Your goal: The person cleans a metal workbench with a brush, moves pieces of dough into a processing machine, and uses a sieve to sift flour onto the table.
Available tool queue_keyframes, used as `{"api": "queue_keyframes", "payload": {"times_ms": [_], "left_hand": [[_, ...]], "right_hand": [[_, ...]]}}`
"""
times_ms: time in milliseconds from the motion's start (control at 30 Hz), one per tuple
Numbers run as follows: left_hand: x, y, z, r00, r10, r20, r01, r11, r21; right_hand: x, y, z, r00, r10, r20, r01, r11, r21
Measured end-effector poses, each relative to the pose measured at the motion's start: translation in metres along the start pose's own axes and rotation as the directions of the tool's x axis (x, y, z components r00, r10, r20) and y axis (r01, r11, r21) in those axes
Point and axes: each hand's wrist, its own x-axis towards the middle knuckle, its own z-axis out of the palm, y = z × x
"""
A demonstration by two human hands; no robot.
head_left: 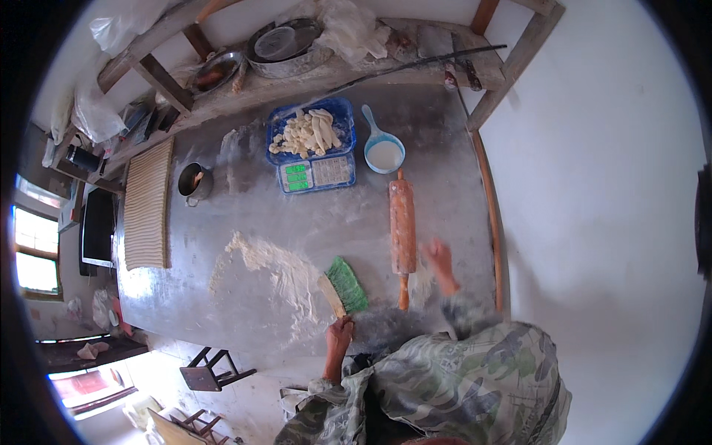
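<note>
Blue tray (345,119) of dough strips (308,133), scoop (384,154) of flour; floury metal table (297,215); left hand (340,331) grasping green brush (345,285), right hand (439,258) open, blurred.

A blue digital scale (317,172) stands at the bench's (445,148) far middle. On its front face, left of a pale keypad panel (332,170), two small rectangular screens (297,177) glow green.

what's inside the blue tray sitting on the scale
The blue tray holds pale dough pieces, small lumps on its left and longer strips on its right. They cover most of the tray's floor. The scale platform beneath is hidden.
</note>
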Motion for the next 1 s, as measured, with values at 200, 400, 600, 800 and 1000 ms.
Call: {"api": "queue_keyframes", "payload": {"times_ms": [200,400,600,800,1000], "left_hand": [[0.019,0.018,0.006,0.997,0.042,0.067,-0.05,0.991,0.123],[0.071,0.04,0.002,0.971,0.236,0.044,-0.239,0.933,0.267],[0.118,0.142,-0.008,0.933,0.357,-0.039,-0.322,0.88,0.348],[0.141,0.134,0.02,0.926,0.378,0.02,-0.357,0.854,0.378],[0.093,0.044,0.021,0.99,0.129,0.054,-0.139,0.956,0.257]], "right_hand": [[-0.125,0.016,0.061,0.922,0.301,0.245,-0.353,0.911,0.211],[-0.1,-0.002,0.062,0.777,0.577,0.251,-0.582,0.508,0.635],[-0.05,0.03,0.006,0.857,0.515,0.015,-0.438,0.713,0.548],[0.142,0.083,-0.08,0.916,-0.08,-0.393,-0.148,0.844,-0.516],[0.242,-0.096,-0.045,0.995,-0.072,-0.071,0.092,0.934,0.344]]}}
